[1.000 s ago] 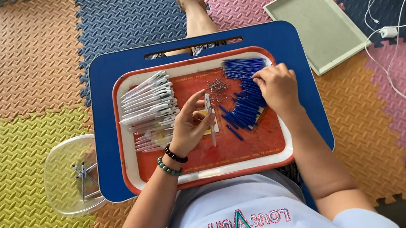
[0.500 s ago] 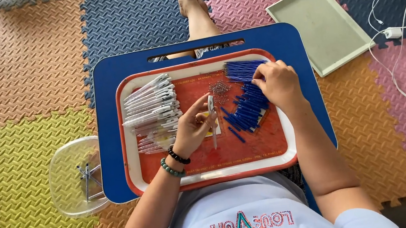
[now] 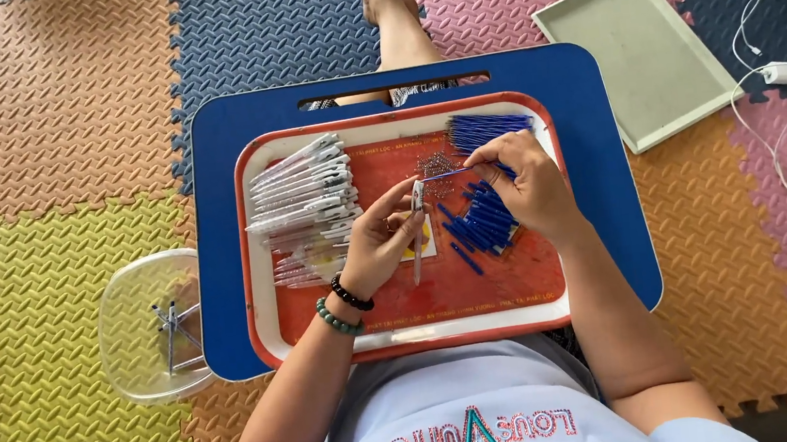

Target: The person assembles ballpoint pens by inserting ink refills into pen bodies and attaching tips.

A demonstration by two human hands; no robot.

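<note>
Red tray [image 3: 405,332] — left hand [image 3: 378,242] gripping pen barrel [image 3: 418,228], right hand [image 3: 526,183] now pinching blue refill [image 3: 447,174]

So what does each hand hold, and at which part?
Left hand holds a white pen barrel near its upper end; right hand pinches a blue refill at its right end.

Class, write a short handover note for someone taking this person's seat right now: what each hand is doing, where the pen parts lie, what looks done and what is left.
Left hand holds a clear pen barrel upright over the red tray.
Right hand pinches a blue refill, its tip pointed at the barrel's top; not yet clearly inside.
On the tray: a stack of white pens at left, loose blue refills under the right hand, more bundled at the top, small springs between.
Clear bowl on the mat holds a few pens.
Done: little to judge by. Left: many refills remain.
</note>
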